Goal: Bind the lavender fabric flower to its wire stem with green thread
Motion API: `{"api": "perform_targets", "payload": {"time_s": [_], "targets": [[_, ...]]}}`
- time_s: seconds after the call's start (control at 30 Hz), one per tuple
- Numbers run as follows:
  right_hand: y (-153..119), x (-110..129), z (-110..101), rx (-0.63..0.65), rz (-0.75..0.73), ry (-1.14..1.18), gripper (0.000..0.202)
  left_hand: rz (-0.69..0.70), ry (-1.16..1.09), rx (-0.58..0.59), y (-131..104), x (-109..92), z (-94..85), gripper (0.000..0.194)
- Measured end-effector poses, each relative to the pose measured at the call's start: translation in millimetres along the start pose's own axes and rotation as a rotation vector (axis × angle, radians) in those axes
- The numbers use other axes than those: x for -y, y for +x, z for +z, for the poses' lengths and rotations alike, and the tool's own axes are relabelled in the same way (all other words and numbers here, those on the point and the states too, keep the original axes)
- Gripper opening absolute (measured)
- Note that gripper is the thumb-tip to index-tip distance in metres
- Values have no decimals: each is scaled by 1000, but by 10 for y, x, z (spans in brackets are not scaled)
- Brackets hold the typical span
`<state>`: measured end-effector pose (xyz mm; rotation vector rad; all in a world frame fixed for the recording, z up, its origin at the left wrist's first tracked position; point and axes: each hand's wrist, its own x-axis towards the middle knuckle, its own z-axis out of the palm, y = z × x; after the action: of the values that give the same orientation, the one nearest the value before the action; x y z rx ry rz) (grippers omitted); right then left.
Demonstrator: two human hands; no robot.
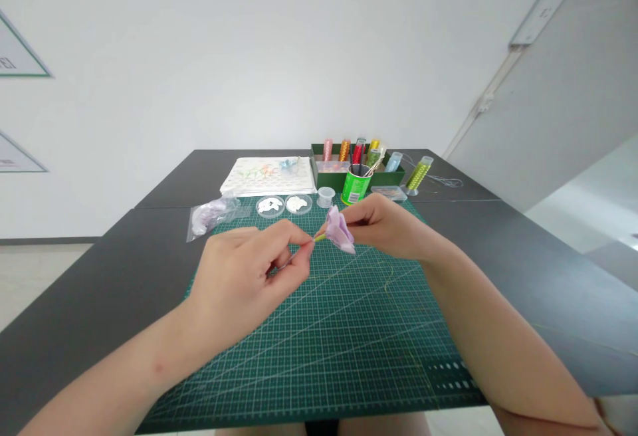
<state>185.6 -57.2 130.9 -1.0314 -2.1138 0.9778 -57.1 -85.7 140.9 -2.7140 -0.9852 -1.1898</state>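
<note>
A lilac artificial flower (339,230) hangs tilted in the air over the green cutting mat (319,349), its petals facing right and down. My left hand (254,260) is closed, thumb and forefinger pinching the flower's thin stem just below its yellow-green wrapped part (320,237). The stem's lower end runs into the left palm, partly hidden by the fingers. Behind the petals, my right hand (381,223) is closed too, its fingertips at the green part near the flower's base. The petals cover some of those fingertips.
A plastic bag of lilac pieces (212,215), dishes of white pieces (270,207), a small clear cup (325,197) and a green tin of tools (355,187) stand beyond my hands. Behind are white sheets (266,187), a dark green box (326,175) of thread spools and a yellow-green spool (420,174).
</note>
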Motion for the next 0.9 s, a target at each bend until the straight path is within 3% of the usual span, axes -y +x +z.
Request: {"api": "perform_targets", "payload": {"time_s": [0.2,0.43,0.63,0.8,0.9], "targets": [[-19,96,47,143,-46,154,26,5,204,-112,12,127,113,18],[-39,172,99,89,-87,207,21,-93,212,-91,21,164,250,24],[-47,186,60,133,-52,206,26,-314,-132,-77,37,137,209,18],[-29,120,13,52,165,447,30,-478,-435,-51,66,123,178,16],[15,-17,1,-21,294,425,36,-530,-536,-23,86,115,169,16]]}}
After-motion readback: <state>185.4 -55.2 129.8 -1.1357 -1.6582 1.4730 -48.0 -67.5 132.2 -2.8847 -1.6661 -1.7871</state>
